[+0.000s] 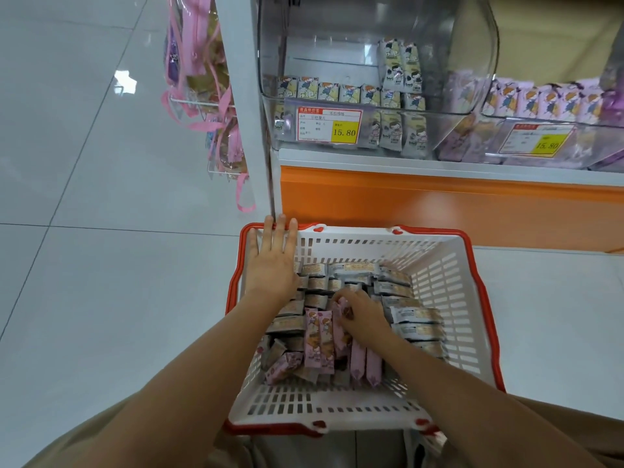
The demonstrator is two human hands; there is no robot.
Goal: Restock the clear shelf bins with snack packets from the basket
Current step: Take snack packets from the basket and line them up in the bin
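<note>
Here the right hand (363, 317) pinches pink packets (319, 336) in the basket (449, 265); left hand (275, 255), flat and spread, steadies its rim. A loose pinch could spill packets.

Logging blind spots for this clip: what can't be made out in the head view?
- Small print on the left bin's price tag: too small.
- Right bin: cut off by the frame edge; its tag is blurred.
- Right hand grip on the pink packets: fingers curled under.
- Basket bottom: covered by packets.
</note>
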